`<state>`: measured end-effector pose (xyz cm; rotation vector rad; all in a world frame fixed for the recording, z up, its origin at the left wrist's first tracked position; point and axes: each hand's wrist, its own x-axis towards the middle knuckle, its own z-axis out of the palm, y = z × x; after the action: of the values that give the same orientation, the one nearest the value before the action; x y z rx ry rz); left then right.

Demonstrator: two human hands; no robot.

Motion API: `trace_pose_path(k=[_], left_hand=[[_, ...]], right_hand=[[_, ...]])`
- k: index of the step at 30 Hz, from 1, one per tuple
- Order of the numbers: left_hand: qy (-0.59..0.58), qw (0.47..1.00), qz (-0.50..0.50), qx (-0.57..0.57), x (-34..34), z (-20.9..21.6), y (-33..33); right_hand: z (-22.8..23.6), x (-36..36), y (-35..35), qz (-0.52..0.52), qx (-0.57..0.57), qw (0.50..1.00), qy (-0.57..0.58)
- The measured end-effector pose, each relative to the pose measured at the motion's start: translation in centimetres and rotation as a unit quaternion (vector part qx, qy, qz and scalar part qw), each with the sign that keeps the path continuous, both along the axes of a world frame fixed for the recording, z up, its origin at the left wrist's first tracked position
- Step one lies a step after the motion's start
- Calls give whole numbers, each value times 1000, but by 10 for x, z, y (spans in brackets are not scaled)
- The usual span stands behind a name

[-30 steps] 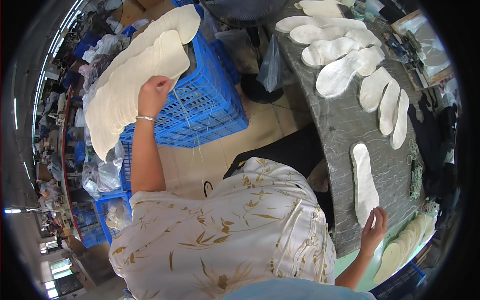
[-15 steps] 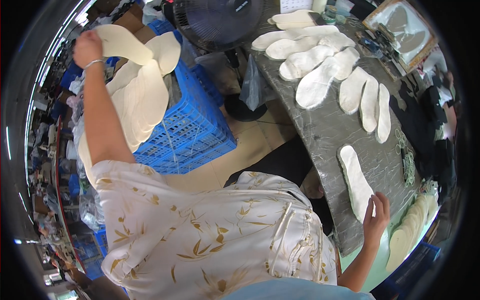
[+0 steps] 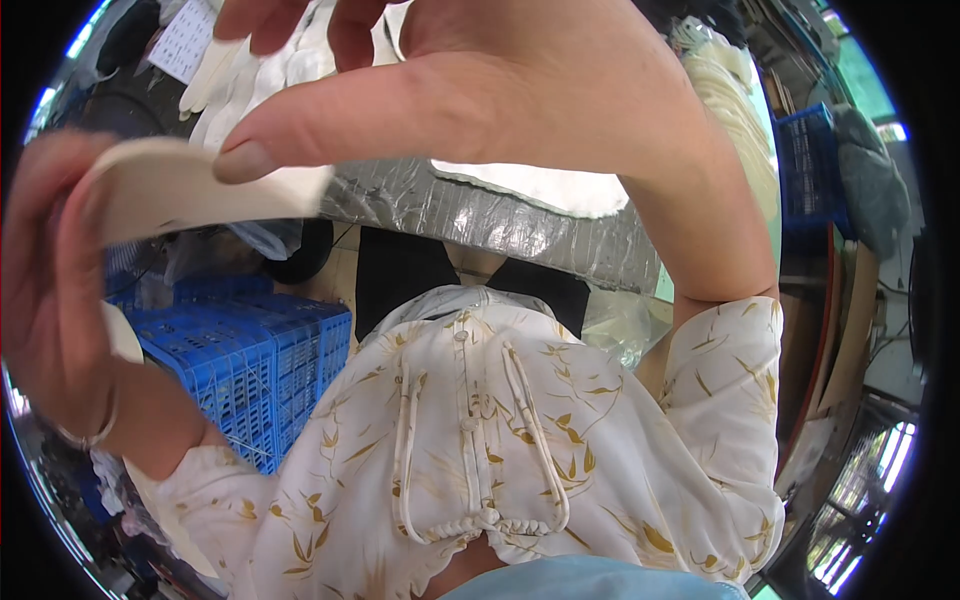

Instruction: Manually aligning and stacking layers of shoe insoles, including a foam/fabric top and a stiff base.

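Observation:
At the left, close to the camera, my left hand [image 3: 55,270] grips one end of a cream insole [image 3: 190,195], its fingers bent round it and slightly blurred. My right hand [image 3: 430,100] is raised across the upper middle with thumb and fingers apart. Its thumb tip overlaps the insole's upper edge; whether they touch I cannot tell. Beyond and below the right hand, a white fleecy insole [image 3: 545,187] lies near the edge of the grey plastic-covered table [image 3: 490,225], partly hidden by the wrist. More white insoles [image 3: 240,95] lie farther back, mostly covered by my fingers.
Blue plastic crates [image 3: 230,350] stand low at the left, beside my arm. A row of pale insoles [image 3: 730,115] lies behind my right forearm. Another blue crate [image 3: 805,160] is at the far right. A clear plastic bag [image 3: 620,325] hangs below the table's edge.
The view has swung right toward the table. My left hand has brought the cream insole away from the crate pile. My right hand has left the white insole and risen toward the cream one.

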<state>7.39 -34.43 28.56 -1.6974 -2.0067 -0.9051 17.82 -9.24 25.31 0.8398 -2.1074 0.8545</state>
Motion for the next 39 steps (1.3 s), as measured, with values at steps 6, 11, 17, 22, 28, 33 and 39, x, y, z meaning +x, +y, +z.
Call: trace_pose_path(k=[6,11,17,22,28,33,39], left_hand=[[-259,924,-210,188,-11,-88,141],[-566,759,-321,30,-17,-181,197],[-782,534,-321,-27,2,-266,217],[-843,445,-292,84,-21,-276,185],[-805,560,-174,85,-36,-273,149],[-793,591,-99,107,-46,-279,154],[-836,539,-59,86,-53,-289,151]], right_hand=[[13,49,43,-228,78,958,-155],[22,73,47,-324,3,934,-152],[17,95,94,-127,-268,943,-148],[-25,134,135,-278,-283,900,-182],[-90,145,144,-384,-331,826,-246],[-112,139,141,-468,-318,777,-278],[-130,136,149,-478,-344,756,-285]])
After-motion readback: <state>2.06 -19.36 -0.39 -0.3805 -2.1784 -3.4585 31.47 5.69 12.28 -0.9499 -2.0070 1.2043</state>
